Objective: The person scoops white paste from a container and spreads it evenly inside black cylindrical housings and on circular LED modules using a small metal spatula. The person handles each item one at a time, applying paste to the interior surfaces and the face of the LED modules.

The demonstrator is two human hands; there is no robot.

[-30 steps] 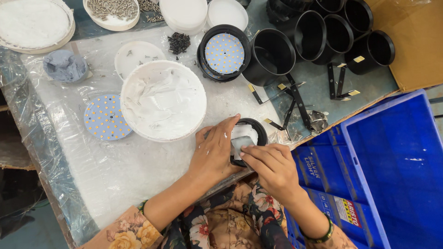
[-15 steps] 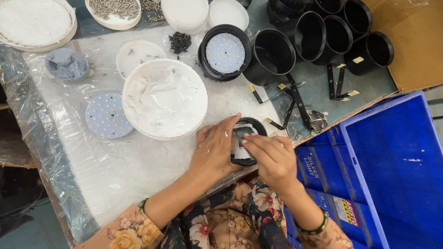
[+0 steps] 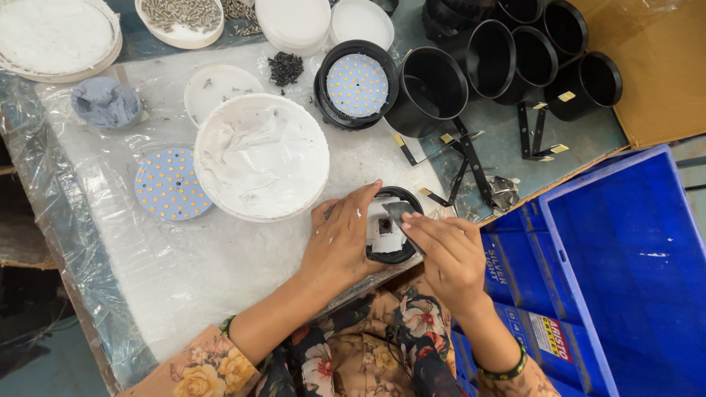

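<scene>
My left hand (image 3: 340, 239) grips a round black lamp housing (image 3: 401, 254) at the table's near edge, fingers over its rim. Inside the housing sits a white part smeared with white paste. My right hand (image 3: 448, 254) pinches a small grey flat scraper (image 3: 401, 213) whose tip rests on that white part. A large white bowl of white paste (image 3: 261, 156) stands just left of my left hand.
A round LED disc (image 3: 168, 184) lies left of the bowl. A black housing with an LED disc inside (image 3: 356, 84) and several empty black housings (image 3: 515, 55) stand behind. Screws (image 3: 180, 13) fill a dish. Black clips (image 3: 471, 158) lie nearby. A blue crate (image 3: 632, 279) is at right.
My right hand has lifted slightly and shifted right, bringing the scraper tip onto the white part; my left hand keeps its grip on the housing.
</scene>
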